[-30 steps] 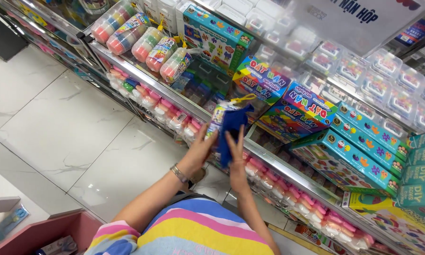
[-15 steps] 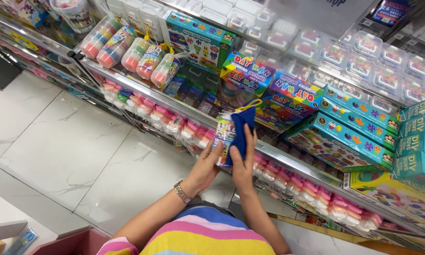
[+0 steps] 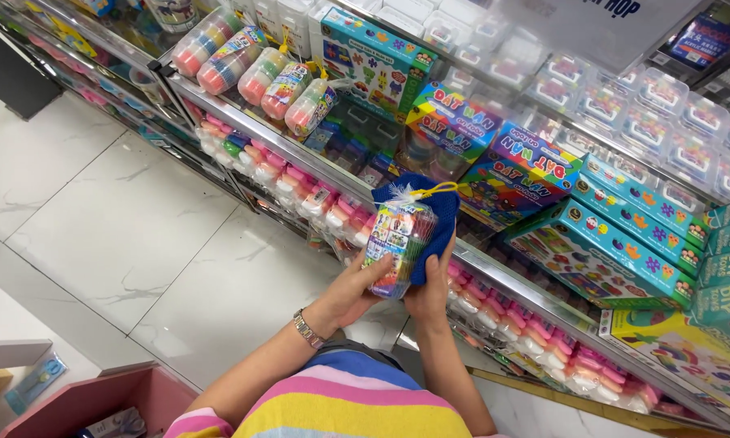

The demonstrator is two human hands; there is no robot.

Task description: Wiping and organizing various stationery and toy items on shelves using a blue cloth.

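White marble-look floor tiles fill the left side below you, and a long metal-edged shelf rack runs diagonally across the right. On its upper level sit bright boxed craft kits, with teal boxes further along and clear plastic cases stacked behind them. Tubes of stacked coloured clay pots lie at the near end of that level, and rows of small pink and white tubs line the tier beneath. A pink basket sits at the bottom left corner, just beside your striped top.

You hold a clear bag of small coloured tubs up in front of the shelf edge, tied at its top with a yellow twist. Your left hand grips the bag from below and the side, fingers wrapped round its lower end. Your right hand presses a blue cloth against the back of the bag, fingers closed around the cloth. A bracelet circles your left wrist.
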